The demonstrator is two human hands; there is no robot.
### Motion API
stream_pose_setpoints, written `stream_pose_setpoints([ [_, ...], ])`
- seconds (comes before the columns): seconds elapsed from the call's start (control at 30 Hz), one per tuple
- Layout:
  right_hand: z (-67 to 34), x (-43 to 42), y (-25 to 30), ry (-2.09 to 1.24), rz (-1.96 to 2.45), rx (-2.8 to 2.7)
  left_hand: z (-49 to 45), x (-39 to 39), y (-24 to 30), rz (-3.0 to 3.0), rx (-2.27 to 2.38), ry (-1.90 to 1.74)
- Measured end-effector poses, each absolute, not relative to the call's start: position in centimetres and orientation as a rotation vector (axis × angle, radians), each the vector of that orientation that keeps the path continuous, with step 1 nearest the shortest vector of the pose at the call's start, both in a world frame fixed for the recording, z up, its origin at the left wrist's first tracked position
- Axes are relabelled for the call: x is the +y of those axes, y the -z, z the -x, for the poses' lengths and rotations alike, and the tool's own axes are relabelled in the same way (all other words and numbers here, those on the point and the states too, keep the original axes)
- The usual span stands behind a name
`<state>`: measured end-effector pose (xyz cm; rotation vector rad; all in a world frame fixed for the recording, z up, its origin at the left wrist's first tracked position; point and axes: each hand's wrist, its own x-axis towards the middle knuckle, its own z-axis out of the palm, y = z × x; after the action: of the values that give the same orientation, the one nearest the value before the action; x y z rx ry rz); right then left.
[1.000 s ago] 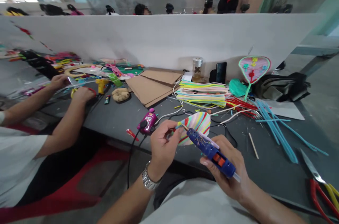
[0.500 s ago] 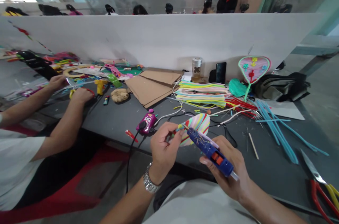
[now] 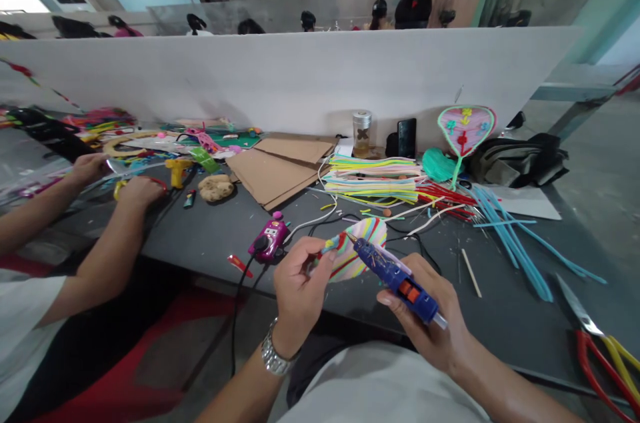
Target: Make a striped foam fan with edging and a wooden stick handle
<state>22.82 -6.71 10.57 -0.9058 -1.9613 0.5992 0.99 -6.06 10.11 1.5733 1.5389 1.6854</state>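
Note:
My left hand (image 3: 303, 293) pinches the near left end of a striped pipe-cleaner piece (image 3: 367, 243), rounded, in pink, yellow, green and red. Wrapped around a blue hot glue gun (image 3: 397, 279) is my right hand (image 3: 435, 316). The gun's nozzle points up and left, close to the striped piece by my left fingertips; whether it touches cannot be made out. A clear glue stick end sticks out of the gun's rear. Part of the piece is hidden behind the gun and my fingers.
Bundled pipe cleaners (image 3: 373, 179) lie ahead, blue ones (image 3: 520, 243) to the right. Large scissors (image 3: 595, 336) sit at the right edge. A purple power socket (image 3: 270, 241) with cords is left. Cardboard (image 3: 280, 169) lies behind. A co-worker's hands (image 3: 140, 193) hold scissors farther left. A finished pipe-cleaner fan (image 3: 467, 133) stands upright.
The glue gun's nozzle has shifted slightly relative to the striped piece, away from my left fingertips. Both hands keep their hold. The whole view has swung a little to the right.

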Motion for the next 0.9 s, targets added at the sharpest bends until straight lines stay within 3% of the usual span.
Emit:
stream_pose_setpoints([
  [0.9, -23.7, -5.6, -10.4, -0.504, 0.957, -1.807, -0.5, -6.0, -9.1, -1.395, 1.547, -1.674],
])
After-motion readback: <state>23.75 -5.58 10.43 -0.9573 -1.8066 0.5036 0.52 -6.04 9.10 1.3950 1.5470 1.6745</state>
